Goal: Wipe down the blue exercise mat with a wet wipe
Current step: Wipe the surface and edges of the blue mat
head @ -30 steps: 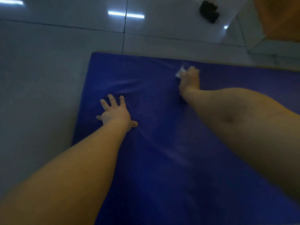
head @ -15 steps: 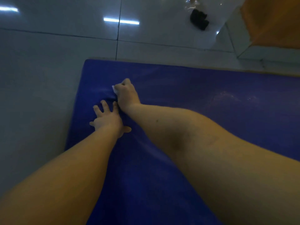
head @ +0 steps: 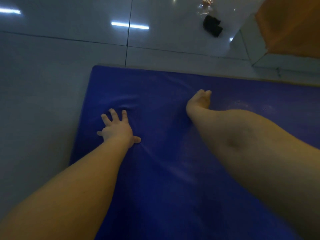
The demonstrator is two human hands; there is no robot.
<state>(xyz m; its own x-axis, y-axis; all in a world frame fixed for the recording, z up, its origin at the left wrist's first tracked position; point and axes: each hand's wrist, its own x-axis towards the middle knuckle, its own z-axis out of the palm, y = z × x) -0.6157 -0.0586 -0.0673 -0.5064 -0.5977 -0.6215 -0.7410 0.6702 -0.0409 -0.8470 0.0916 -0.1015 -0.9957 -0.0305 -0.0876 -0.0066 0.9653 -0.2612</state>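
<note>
Where the blue exercise mat (head: 173, 179) lies on the pale tiled floor (head: 43, 84), it fills the lower and right part of the frame, with its far left corner just below upper centre.

Left hand (head: 117, 130): flat on the mat near its left edge, left of centre. Fingers spread wide, thumb out to the right, palm pressing down (the cover puckers into creases around the fingertips and thumb). Bare forearm runs down to the lower left corner.

Right hand (head: 199, 101): on the mat right of centre, higher in the frame than the left hand and well apart from it, seen edge-on with fingers pointing away. Cannot tell whether its fingers are curled or straight. The wet wipe cannot be made out from this angle.

Pale speckled smear (head: 242, 104) on the mat just right of that hand.

Upper frame: glossy tiles with bright strip reflections (head: 129, 25) and dark grout lines. Small black object (head: 212, 25) on the floor at upper right, well apart from the mat. Orange surface (head: 294, 23) in the upper right corner, pale ledge (head: 256, 54) under it.
</note>
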